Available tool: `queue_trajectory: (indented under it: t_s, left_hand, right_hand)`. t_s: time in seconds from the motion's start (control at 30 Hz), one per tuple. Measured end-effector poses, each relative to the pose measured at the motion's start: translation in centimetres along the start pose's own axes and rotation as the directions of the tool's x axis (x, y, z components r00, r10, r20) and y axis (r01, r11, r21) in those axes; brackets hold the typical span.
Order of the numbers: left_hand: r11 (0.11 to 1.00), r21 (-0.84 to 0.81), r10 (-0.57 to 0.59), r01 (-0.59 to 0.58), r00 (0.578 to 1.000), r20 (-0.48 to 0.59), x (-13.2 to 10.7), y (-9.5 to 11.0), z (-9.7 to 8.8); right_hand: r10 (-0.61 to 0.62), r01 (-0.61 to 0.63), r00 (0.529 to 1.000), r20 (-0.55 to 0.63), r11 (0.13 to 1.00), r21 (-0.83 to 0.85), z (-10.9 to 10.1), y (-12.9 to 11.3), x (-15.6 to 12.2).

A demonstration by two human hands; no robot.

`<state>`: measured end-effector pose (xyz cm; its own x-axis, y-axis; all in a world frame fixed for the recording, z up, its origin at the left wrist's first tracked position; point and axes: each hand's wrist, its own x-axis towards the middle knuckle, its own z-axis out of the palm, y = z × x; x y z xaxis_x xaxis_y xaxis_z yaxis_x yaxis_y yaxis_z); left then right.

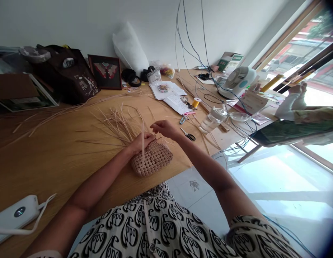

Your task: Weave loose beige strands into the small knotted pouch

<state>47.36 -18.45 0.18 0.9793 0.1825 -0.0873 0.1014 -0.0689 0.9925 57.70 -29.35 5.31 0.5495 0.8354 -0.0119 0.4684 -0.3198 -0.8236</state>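
A small woven basket (153,159) of pinkish-brown strips lies on its side at the table's near edge, its openwork mesh facing me. Long loose strands (119,123) fan out behind it across the tabletop. My left hand (143,142) grips the basket's far upper edge, with fingers curled over the weave. One pale flat strip (142,143) rises in front of that hand and arches over it. My right hand (165,129) is raised just beyond the basket, its fingers bent and closed together; whatever is between the fingertips is too small to make out.
Black-handled scissors (188,134) lie right of my hands, near a glass jug (213,118) and a yellow thread spool (196,103). A white fan (238,81), papers (166,91), a framed piece (106,71) and a dark bag (65,73) stand behind. Another person's legs (287,105) show at right.
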Motion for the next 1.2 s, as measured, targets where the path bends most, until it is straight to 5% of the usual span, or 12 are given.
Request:
queue_trajectory:
  t_s: [0.17, 0.37, 0.5, 0.7, 0.9, 1.2]
  left_hand:
    - [0.994, 0.095, 0.070, -0.060, 0.993, -0.097, -0.1, 0.9, -0.4]
    - [0.989, 0.148, -0.007, 0.008, 1.000, -0.007, -0.3, 1.0, -0.5]
    - [0.993, 0.116, -0.029, 0.025, 0.999, 0.028, -0.5, 0.9, -0.5]
    - [0.997, 0.073, -0.021, 0.015, 0.996, 0.087, -0.6, 0.5, -0.8]
    - [0.991, -0.040, -0.110, 0.124, 0.960, 0.256, -0.3, 0.8, -1.4]
    - [0.999, 0.030, 0.029, -0.031, 0.996, 0.087, -0.1, 0.6, -0.8]
  right_hand:
    - [-0.001, 0.008, 1.000, 0.030, 0.978, -0.210, -0.6, 1.9, -3.0]
    - [-0.159, 0.125, 0.985, -0.065, 0.925, -0.359, 0.2, 2.1, -3.9]
    - [-0.285, 0.216, 0.946, -0.156, 0.909, -0.356, 1.0, 3.3, -3.9]
    - [-0.229, 0.163, 0.952, -0.203, 0.941, -0.295, 1.0, 5.0, -4.0]
    - [-0.378, 0.348, 0.923, -0.078, 0.902, -0.255, 0.5, 2.3, -2.4]
    - [-0.244, 0.241, 0.970, -0.009, 0.963, -0.117, 1.9, -1.4, -0.2]
